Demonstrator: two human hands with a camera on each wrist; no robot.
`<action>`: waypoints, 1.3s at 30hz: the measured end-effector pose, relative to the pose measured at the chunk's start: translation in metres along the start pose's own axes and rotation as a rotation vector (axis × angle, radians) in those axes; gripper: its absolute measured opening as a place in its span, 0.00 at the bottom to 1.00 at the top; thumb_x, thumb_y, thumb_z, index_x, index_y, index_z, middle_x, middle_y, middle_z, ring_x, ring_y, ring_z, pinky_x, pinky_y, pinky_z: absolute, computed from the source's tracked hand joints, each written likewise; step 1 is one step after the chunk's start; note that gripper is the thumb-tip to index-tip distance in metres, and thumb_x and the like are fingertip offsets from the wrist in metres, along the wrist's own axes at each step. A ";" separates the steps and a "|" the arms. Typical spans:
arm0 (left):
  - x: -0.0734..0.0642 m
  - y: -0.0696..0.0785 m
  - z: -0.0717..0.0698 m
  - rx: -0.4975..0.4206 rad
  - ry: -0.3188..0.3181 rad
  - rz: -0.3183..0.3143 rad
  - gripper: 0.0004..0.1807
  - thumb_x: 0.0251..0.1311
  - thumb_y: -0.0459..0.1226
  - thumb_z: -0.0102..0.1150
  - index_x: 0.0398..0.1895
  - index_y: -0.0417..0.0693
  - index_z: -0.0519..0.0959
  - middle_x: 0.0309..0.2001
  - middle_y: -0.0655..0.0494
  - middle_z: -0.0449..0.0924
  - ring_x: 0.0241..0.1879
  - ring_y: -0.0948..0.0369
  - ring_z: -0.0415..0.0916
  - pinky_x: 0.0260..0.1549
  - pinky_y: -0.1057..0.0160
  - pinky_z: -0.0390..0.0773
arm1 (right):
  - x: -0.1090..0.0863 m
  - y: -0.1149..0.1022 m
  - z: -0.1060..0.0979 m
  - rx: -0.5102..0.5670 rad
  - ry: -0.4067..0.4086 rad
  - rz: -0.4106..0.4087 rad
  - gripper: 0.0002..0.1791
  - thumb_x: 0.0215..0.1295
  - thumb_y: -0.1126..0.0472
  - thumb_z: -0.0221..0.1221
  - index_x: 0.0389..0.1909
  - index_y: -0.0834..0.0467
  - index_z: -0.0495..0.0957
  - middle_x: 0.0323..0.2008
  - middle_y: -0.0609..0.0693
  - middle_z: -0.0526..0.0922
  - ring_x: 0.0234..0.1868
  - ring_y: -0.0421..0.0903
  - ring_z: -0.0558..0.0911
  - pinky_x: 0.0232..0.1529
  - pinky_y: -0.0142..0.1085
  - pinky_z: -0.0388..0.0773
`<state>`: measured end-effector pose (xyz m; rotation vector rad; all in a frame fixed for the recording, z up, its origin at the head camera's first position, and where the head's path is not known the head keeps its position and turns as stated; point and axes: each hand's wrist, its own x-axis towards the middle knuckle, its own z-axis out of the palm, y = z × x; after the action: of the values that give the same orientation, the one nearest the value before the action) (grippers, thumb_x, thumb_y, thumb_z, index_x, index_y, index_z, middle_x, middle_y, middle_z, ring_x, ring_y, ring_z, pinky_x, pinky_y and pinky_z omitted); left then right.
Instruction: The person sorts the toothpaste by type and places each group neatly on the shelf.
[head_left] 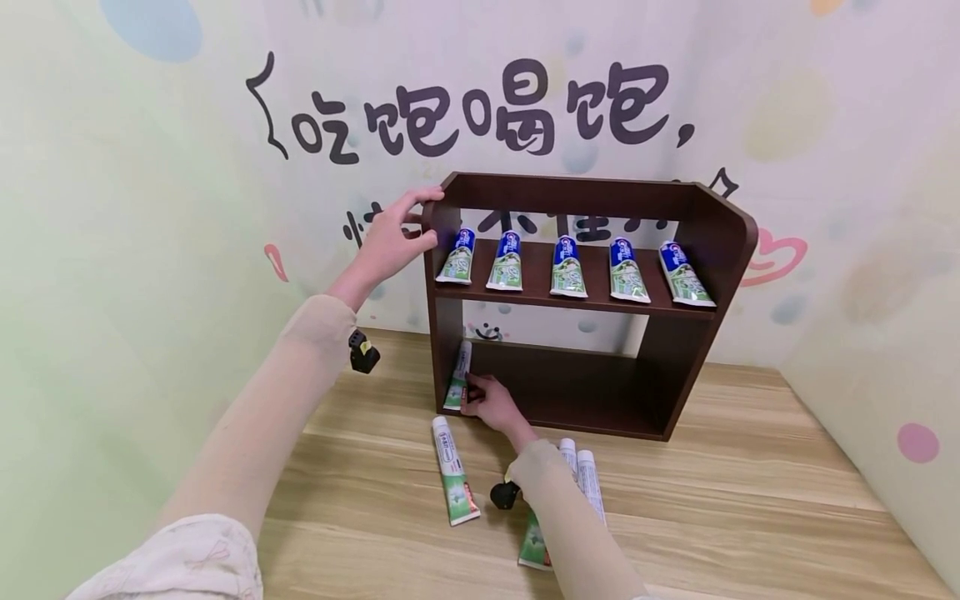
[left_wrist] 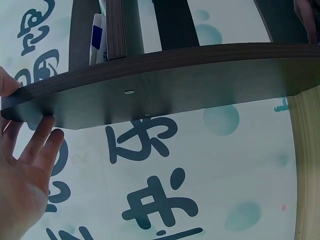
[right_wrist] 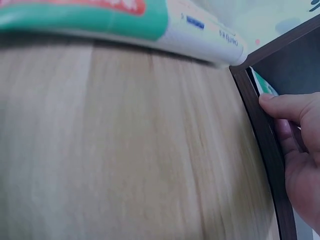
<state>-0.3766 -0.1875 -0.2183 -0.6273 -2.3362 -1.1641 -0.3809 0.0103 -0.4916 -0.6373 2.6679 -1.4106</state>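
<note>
At the left end of the lower shelf, my right hand (head_left: 495,407) holds a white and green toothpaste tube (head_left: 456,383) near its flat end. The tube's cap points to the back, close along the side panel. In the right wrist view, the thumb of the right hand (right_wrist: 300,120) lies on the tube's green end (right_wrist: 261,82). Higher up, my left hand (head_left: 390,242) grips the upper front edge of the dark brown rack (head_left: 577,187) by its left side panel. The left wrist view has the left hand's (left_wrist: 25,185) thumb and fingers on opposite faces of that panel (left_wrist: 165,90).
Several blue and green toothpaste tubes (head_left: 568,267) lie spaced along the upper shelf. One white and green tube (head_left: 453,475) lies on the wooden table (head_left: 360,467) before the rack. More tubes (head_left: 590,483) lie partly hidden under the right forearm. A printed wall (head_left: 187,208) stands behind.
</note>
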 end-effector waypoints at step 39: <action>-0.001 0.002 -0.001 0.011 0.001 -0.004 0.30 0.61 0.34 0.56 0.67 0.62 0.70 0.73 0.67 0.65 0.54 0.53 0.77 0.46 0.56 0.84 | -0.077 -0.044 -0.008 -0.028 -0.162 -0.072 0.43 0.60 0.60 0.68 0.74 0.58 0.59 0.63 0.64 0.73 0.50 0.56 0.79 0.50 0.46 0.77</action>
<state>-0.3750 -0.1878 -0.2171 -0.6188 -2.3420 -1.1526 -0.2982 0.0243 -0.4620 -0.8209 2.5673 -1.2800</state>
